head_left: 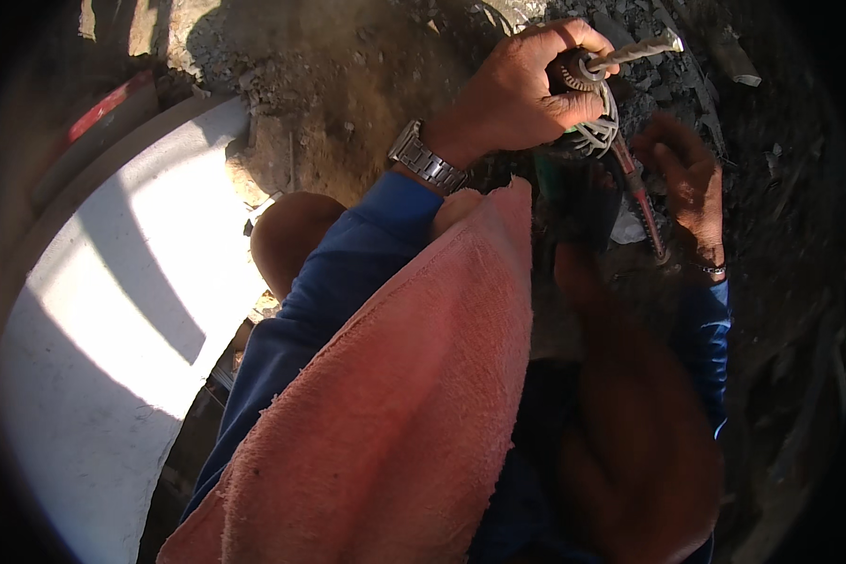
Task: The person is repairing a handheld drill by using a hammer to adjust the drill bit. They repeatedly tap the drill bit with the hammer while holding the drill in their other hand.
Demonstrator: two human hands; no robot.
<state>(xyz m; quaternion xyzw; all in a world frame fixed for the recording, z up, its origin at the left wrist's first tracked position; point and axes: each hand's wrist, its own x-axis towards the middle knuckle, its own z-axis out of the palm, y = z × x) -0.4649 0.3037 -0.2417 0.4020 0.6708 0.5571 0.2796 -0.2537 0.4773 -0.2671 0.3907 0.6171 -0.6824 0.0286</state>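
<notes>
At 1 o'clock, above brown, dusty ground (320, 89), the left hand (512, 99) is closed round the dark ridged chuck of a power drill (573, 73), thumb on the near side and fingers over the far side. The drill's grey metal spiral bit (639, 52) points toward 2 o'clock, and thin pale looped strands (600, 136) hang just below the chuck. At 2 o'clock the right hand (691, 183) is in shade, fingers loosely bent near a slim red-and-dark rod (641, 207); whether it has hold of anything, I cannot tell.

Grey broken rubble (658, 89) is strewn over the ground from 1 to 2 o'clock. A large white smooth panel with a curved edge (132, 282) fills the side from 8 to 10 o'clock, sunlit and crossed by broad shadow bands. Beyond its edge, at 10 o'clock, runs a red strip (108, 108). A salmon-pink terry towel (376, 376) hangs across the middle down to 6 o'clock. Toward 3 and 4 o'clock the ground darkens into deep shade.
</notes>
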